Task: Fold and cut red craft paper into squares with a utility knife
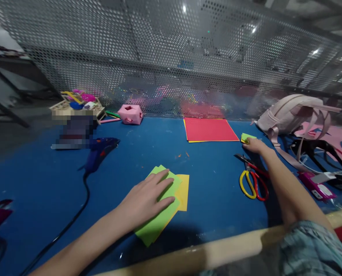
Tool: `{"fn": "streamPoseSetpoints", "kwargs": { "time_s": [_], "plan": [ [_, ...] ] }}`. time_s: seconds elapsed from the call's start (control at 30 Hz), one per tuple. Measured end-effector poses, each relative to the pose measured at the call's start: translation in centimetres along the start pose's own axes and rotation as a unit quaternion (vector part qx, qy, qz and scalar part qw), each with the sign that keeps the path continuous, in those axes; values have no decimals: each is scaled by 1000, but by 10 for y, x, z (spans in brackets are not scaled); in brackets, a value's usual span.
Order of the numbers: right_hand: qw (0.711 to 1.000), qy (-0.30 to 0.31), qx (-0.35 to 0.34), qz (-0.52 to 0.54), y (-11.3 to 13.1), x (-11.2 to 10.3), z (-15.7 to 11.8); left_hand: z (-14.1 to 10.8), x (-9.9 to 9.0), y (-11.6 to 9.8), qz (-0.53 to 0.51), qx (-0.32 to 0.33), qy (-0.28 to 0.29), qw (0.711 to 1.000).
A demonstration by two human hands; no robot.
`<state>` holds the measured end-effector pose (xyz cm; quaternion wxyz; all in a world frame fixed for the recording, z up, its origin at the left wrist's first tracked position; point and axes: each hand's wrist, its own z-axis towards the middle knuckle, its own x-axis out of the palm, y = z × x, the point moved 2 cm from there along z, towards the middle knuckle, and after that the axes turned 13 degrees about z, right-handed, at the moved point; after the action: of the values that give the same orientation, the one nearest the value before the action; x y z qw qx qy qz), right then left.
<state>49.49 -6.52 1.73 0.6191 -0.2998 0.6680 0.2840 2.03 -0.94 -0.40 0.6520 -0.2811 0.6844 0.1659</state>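
My left hand point(155, 195) lies palm down on a stack of green sheets point(156, 227), fingers loosely spread and pointing toward two o'clock, the forearm running back toward eight. A yellow sheet point(184, 191) sticks out from under the stack at my hand's three o'clock. My right arm stretches further across the blue table point(130, 161), its sleeve point(307, 249) bunched near the elbow; the right hand point(253, 146) is at two o'clock from the left, knuckles up, fingertips at the small green papers point(248, 136). I cannot tell whether they pinch them or only touch. Just on the near side of that hand lie the scissors point(248, 166), blades apart. From my left hand, red sheets point(212, 129) lie at one o'clock, and the blue glue gun point(97, 157) at ten.
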Motion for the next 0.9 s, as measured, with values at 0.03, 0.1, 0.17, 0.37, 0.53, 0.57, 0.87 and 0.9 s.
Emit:
{"fn": "streamPoseSetpoints", "kwargs": {
  "time_s": [0.03,0.1,0.17,0.37,0.53,0.57,0.87,0.9],
  "plan": [
    [1000,7,-3,-4,-1,4,4,1,1,2,-9,-3,-3,1000],
    [1000,12,-8,-12,-3,9,10,3,2,6,-23,-2,-10,1000],
    [1000,13,-9,-18,-7,10,12,5,4,8,-29,0,-13,1000],
    [1000,-2,10,2,-7,1,23,17,-6,8,-79,8,-43,996],
    [996,-37,-36,70,31,-4,53,73,-30,16,-254,-60,-75,963],
    [995,-33,-39,82,40,-3,59,90,-32,18,-268,-76,-76,957],
    [991,7,13,133,65,16,97,221,-2,25,-374,-166,-116,905],
    [990,12,15,139,65,18,99,227,1,24,-385,-166,-116,900]
  ]
}}
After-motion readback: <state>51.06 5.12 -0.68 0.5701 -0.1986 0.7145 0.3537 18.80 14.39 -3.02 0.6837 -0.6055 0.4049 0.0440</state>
